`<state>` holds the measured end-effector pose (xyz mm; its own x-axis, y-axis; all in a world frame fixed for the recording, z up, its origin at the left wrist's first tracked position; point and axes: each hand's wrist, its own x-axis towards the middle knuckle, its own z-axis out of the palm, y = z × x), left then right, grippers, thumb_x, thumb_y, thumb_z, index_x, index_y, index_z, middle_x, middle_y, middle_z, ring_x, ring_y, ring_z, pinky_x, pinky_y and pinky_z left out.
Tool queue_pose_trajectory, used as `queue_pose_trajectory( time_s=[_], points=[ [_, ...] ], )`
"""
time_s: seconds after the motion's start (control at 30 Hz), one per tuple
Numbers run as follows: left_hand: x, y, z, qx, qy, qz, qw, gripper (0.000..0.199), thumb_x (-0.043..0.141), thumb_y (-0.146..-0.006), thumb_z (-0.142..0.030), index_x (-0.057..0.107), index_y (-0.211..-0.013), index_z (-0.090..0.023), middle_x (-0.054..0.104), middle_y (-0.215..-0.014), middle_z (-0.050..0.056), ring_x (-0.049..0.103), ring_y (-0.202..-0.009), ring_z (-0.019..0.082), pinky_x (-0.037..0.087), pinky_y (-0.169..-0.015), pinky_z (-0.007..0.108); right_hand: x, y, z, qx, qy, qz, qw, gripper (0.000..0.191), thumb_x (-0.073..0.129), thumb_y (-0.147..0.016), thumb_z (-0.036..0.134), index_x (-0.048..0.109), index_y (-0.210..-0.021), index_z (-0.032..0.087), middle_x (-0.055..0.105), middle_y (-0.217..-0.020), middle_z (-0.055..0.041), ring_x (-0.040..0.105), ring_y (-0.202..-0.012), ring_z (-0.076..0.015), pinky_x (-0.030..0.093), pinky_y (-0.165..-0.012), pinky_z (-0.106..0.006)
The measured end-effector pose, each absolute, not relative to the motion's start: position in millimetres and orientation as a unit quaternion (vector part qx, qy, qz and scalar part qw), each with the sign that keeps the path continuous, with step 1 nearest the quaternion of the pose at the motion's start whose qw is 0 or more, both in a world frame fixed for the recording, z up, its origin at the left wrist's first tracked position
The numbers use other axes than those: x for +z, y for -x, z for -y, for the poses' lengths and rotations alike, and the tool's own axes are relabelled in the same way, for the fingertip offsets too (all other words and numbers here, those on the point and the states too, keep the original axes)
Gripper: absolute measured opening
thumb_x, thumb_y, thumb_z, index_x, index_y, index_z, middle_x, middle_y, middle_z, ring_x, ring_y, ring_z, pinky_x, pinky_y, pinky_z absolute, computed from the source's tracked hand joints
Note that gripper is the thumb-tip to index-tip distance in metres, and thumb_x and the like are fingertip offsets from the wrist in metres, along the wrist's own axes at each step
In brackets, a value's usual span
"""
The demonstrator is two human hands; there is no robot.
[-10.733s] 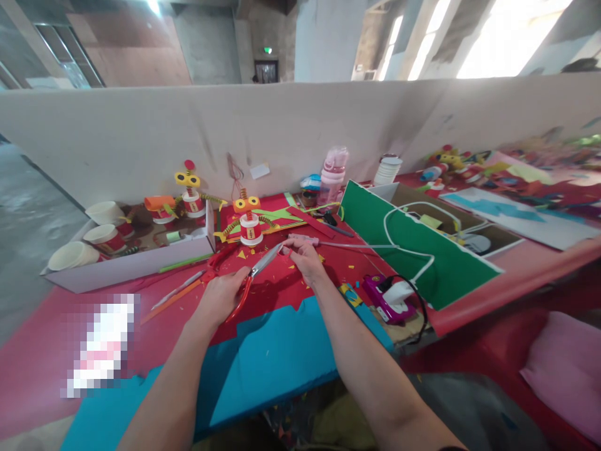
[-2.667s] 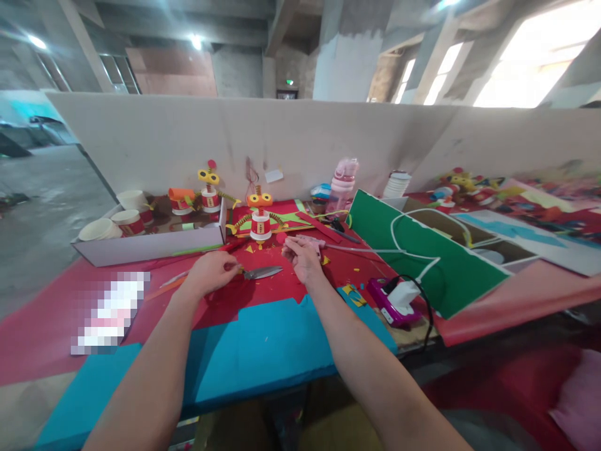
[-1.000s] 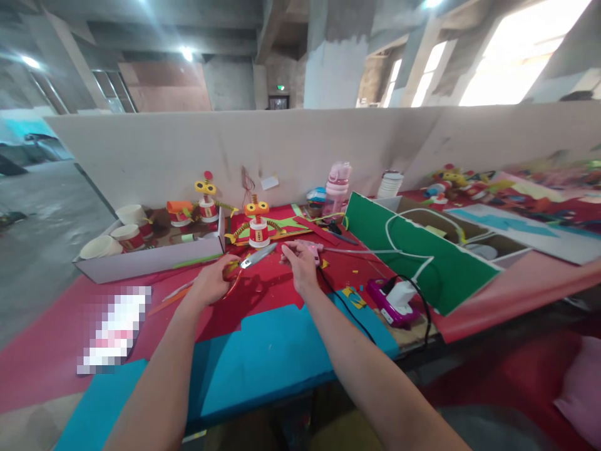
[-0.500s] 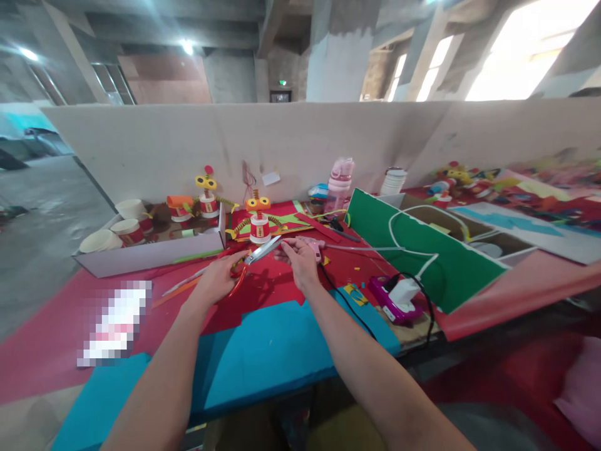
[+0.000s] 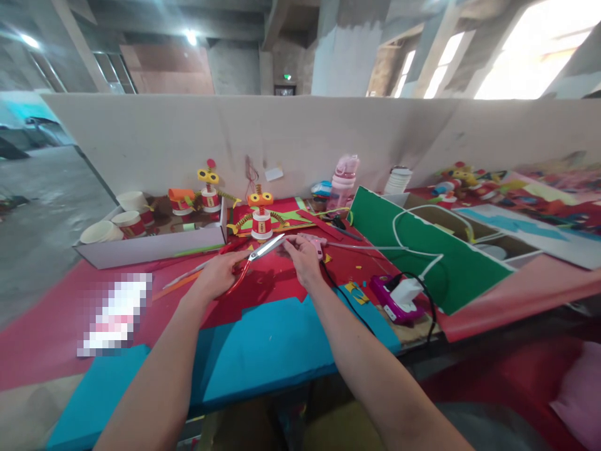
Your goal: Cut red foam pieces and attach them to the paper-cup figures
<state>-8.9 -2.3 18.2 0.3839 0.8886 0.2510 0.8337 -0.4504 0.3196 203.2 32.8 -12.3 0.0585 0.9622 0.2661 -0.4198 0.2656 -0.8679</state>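
Observation:
My left hand (image 5: pixel 224 273) is closed round the red handles of a pair of scissors (image 5: pixel 267 248), whose silver blades point up and to the right. Close by the blade tips, my right hand (image 5: pixel 303 257) has its thumb and fingers pinched together; whatever is between them is too small to make out. A pink glue gun (image 5: pixel 319 245) lies just behind the right hand, partly covered by it, with a clear stick out of its back. Beyond the blades stands a paper-cup figure (image 5: pixel 261 222) with an orange eye-piece and coiled yellow arms.
At left, a white box (image 5: pixel 154 245) holds paper cups and another cup figure (image 5: pixel 209 188). To the right are a green-sided box (image 5: pixel 422 254) and a purple power strip (image 5: pixel 397 300) with cables. Blue sheets (image 5: pixel 263 344) line the front edge. A pink bottle (image 5: pixel 344 181) stands behind.
The view has shifted slightly. Both hands stay close together, with the scissors still in the left and the right fingers still pinched by the tips.

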Motion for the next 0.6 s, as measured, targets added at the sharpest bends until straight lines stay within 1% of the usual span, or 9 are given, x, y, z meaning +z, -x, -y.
queue_pose_trajectory(
  time_s=[0.1, 0.17, 0.4, 0.47, 0.6],
  points=[
    [19.4, 8.5, 3.3, 0.196, -0.825, -0.525, 0.076, 0.053, 0.051, -0.079, -0.021, 0.053, -0.131, -0.027, 0.067, -0.116, 0.006, 0.063, -0.098, 0.023, 0.046, -0.081, 0.027, -12.3, -203.4, -32.9, 0.520, 0.312, 0.450, 0.656, 0.026, 0.074, -0.065, 0.039, 0.063, -0.076, 0.018, 0.068, -0.064, 0.0018, 0.065, -0.058, -0.0127, 0.058, -0.066, -0.030],
    [19.4, 8.5, 3.4, 0.203, -0.824, -0.523, 0.080, 0.052, 0.053, -0.078, -0.023, 0.055, -0.130, -0.026, 0.067, -0.115, 0.006, 0.063, -0.099, 0.023, 0.046, -0.082, 0.027, -12.7, -203.1, -33.4, 0.521, 0.313, 0.454, 0.651, 0.026, 0.074, -0.064, 0.039, 0.063, -0.076, 0.018, 0.068, -0.064, 0.0016, 0.065, -0.058, -0.0126, 0.057, -0.066, -0.030],
    [20.0, 8.4, 3.9, 0.202, -0.822, -0.527, 0.076, 0.052, 0.054, -0.079, -0.026, 0.054, -0.131, -0.026, 0.071, -0.103, 0.006, 0.065, -0.089, 0.023, 0.046, -0.076, 0.026, -14.6, -203.2, -34.2, 0.529, 0.311, 0.458, 0.643, 0.026, 0.074, -0.064, 0.038, 0.064, -0.077, 0.018, 0.068, -0.063, 0.0015, 0.064, -0.054, -0.0120, 0.057, -0.064, -0.029],
    [19.9, 8.3, 3.6, 0.197, -0.823, -0.528, 0.074, 0.053, 0.053, -0.079, -0.025, 0.053, -0.132, -0.026, 0.071, -0.103, 0.006, 0.065, -0.089, 0.023, 0.045, -0.075, 0.025, -14.3, -203.4, -33.7, 0.531, 0.313, 0.459, 0.640, 0.027, 0.074, -0.064, 0.038, 0.064, -0.077, 0.017, 0.068, -0.063, 0.0012, 0.064, -0.054, -0.0123, 0.057, -0.064, -0.029],
    [19.9, 8.1, 3.3, 0.190, -0.827, -0.525, 0.069, 0.054, 0.053, -0.079, -0.025, 0.052, -0.132, -0.027, 0.068, -0.112, 0.006, 0.064, -0.096, 0.024, 0.045, -0.076, 0.026, -13.5, -203.3, -32.9, 0.530, 0.320, 0.466, 0.632, 0.027, 0.074, -0.064, 0.040, 0.064, -0.076, 0.017, 0.067, -0.061, 0.0015, 0.064, -0.055, -0.0124, 0.056, -0.065, -0.029]
  ],
)
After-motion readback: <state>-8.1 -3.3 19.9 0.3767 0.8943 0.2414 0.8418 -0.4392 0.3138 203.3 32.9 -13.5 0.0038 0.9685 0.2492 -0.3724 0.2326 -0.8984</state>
